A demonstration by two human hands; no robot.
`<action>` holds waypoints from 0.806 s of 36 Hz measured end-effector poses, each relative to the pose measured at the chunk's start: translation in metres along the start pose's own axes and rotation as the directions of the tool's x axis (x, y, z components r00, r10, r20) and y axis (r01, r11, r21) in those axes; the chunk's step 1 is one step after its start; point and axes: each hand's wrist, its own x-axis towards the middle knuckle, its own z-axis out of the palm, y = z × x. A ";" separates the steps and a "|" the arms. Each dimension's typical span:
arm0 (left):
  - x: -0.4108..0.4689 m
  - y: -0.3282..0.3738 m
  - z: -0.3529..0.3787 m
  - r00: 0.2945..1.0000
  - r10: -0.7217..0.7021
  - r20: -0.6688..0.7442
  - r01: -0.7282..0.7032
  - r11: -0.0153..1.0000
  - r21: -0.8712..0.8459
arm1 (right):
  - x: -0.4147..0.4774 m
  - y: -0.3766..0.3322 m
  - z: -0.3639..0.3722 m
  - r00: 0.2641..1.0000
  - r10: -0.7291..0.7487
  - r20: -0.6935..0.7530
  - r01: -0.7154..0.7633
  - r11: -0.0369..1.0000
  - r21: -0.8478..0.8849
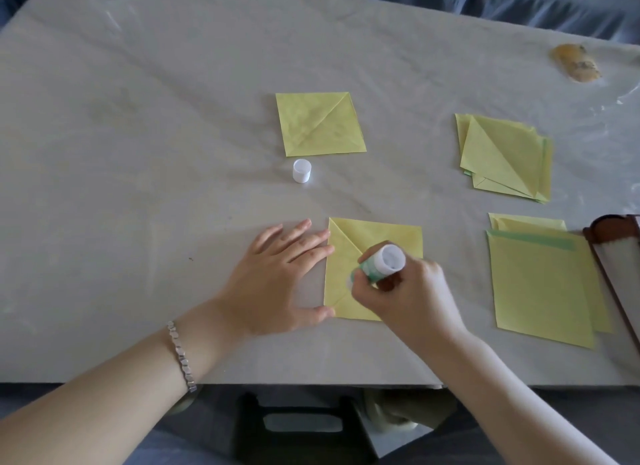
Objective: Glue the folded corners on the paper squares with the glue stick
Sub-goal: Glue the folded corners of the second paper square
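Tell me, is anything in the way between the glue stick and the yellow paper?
Nothing visible. The right hand holds the glue stick tilted over the paper square; the left hand only touches its left edge, off to the side.

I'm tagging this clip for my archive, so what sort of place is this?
Likely a home craft corner: a wrinkled plastic sheet spread as a work surface, stacks of yellow paper squares and a glue stick out on it, and blue sofa-like cushions behind.

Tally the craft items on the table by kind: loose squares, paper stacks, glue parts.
loose folded squares: 2, far, near
paper stacks: 2, folded, flat
glue stick: 1
cap: 1
total: 6
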 end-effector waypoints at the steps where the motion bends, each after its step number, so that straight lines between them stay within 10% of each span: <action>1: 0.000 0.000 0.000 1.000 0.000 0.004 0.000 1.000 -0.001 | 0.000 0.000 0.004 1.000 -0.006 0.029 0.006 1.000 0.018; 14: 0.000 -0.001 0.000 0.999 0.022 0.030 -0.023 0.999 0.022 | -0.008 0.011 0.014 0.993 -0.111 0.045 0.115 0.989 -0.098; 29: 0.001 -0.005 0.001 0.998 0.032 0.063 -0.034 0.999 0.031 | -0.026 0.053 -0.035 0.987 0.157 -0.014 -0.158 0.981 -0.111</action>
